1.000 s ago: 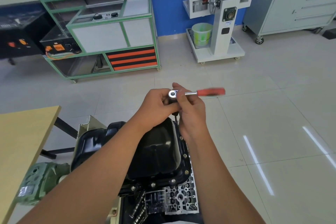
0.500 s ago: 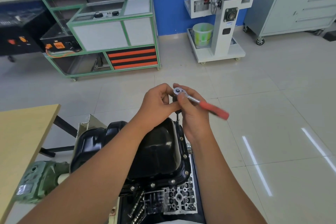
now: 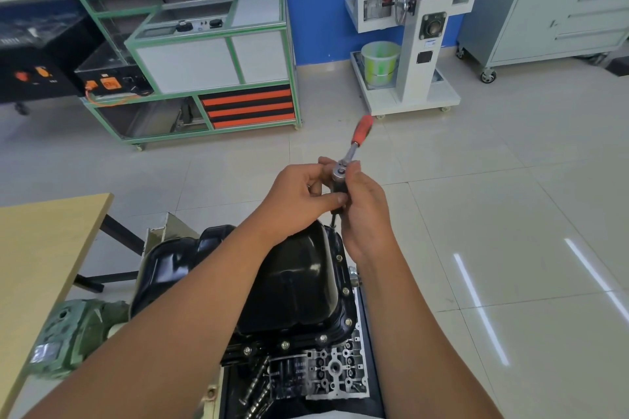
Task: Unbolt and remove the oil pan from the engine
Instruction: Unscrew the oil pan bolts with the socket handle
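Red-handled ratchet in curled fingers

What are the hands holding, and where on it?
Both the left hand and right hand grip the ratchet wrench near its metal head, not its red handle.

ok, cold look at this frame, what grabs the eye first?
Both hands meet at centre frame on a ratchet: the left hand and right hand grip its head and socket, the red handle angling up and away. Right below, the glossy black oil pan sits on the engine, bolts showing along its near flange.
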A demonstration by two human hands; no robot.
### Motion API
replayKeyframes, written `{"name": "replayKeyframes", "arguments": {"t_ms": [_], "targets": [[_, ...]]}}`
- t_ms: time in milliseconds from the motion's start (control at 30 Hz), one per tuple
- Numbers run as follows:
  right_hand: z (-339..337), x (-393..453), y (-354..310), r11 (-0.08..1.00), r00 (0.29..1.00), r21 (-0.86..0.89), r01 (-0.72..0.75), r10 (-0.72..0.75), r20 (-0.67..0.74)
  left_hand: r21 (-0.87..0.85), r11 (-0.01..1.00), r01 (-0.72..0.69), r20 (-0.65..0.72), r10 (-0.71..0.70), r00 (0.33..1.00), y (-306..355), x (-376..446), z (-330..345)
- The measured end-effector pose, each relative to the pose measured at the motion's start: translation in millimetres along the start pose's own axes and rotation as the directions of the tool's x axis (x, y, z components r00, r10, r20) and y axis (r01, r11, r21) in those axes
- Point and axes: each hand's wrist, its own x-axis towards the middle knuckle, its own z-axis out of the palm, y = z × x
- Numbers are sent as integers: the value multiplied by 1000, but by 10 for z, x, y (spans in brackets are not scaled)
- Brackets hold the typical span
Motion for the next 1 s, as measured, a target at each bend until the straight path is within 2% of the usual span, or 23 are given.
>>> {"name": "replayKeyframes", "arguments": {"t_ms": [100,200,433,633,833,933,1000], "targets": [[1,0,32,997,998,58,59,-60,7,9,1000,-9,-44,9,999,-1,3,-1],[5,-35,88,989,993,98,115,-115,-1,34,999,-2,-32,4,999,12,9,17],[86,-64,65,992,997,99,78,-79,3,32,999,12,-102,-9,995,-35,16,41],[38,-30,-54,1000,1000,-2,-24,24,-9,-3,1000,-14,-7,14,1000,-20,-7,-1],[40,-64,-3,998,997,40,46,-43,-59,34,999,22,-107,-18,994,-50,25,14],[94,-41,-53,998,997,37,-45,47,-57,-35,999,24,-27,-25,999,-43,16,8],[76,-5,-55,999,999,-5,-46,46,-28,-46,999,-14,-10,14,1000,-45,0,11]]}}
